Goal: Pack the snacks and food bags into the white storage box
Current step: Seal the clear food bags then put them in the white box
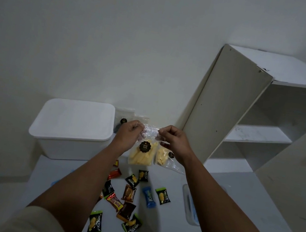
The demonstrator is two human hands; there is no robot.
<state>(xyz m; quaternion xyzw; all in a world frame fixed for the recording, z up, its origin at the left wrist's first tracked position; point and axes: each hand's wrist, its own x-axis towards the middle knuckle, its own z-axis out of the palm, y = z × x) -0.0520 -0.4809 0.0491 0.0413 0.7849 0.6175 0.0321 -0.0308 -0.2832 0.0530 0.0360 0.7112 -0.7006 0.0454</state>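
Observation:
A clear bag of yellow snack sticks with a black round label hangs upright above the floor. My left hand pinches its top left corner and my right hand pinches its top right corner. A second clear bag of yellow sticks lies just behind it to the right. The white storage box stands to the left with its lid on. Several small snack packets in green, black, brown, red and blue lie scattered on the floor below my hands.
A white shelf unit stands tilted against the wall at the right. A clear plastic lid or tray lies on the floor at the right. Another bag with a dark label sits behind the box by the wall.

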